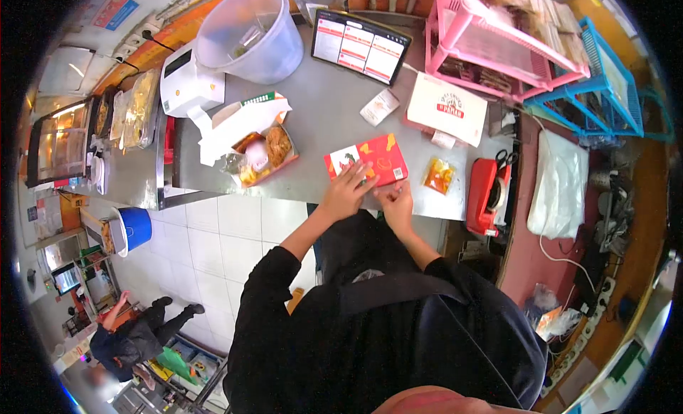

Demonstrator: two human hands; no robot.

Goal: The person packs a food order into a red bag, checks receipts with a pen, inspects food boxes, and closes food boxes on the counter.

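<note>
A closed red cardboard food box (384, 155) with a white panel and yellow pictures lies near the front edge of the steel counter. My left hand (347, 191) rests on its lid, fingers stretched out and apart. Curled at the box's front right edge, my right hand (395, 202) pinches the cardboard there. To the right of the box is a small clear packet with orange and yellow contents (440, 175). Left of my hands, an open food box holds fried chicken (278, 145), a round pale wrapped item (257, 156) and yellow packets.
At the back stand a translucent bucket (249, 40), a white printer (191, 83) and a tablet (361, 45). A paper slip (379, 106), a white printed box (447, 108), a red tape dispenser (483, 197) and pink racks (491, 44) are rightward. Another person (135, 339) is lower left.
</note>
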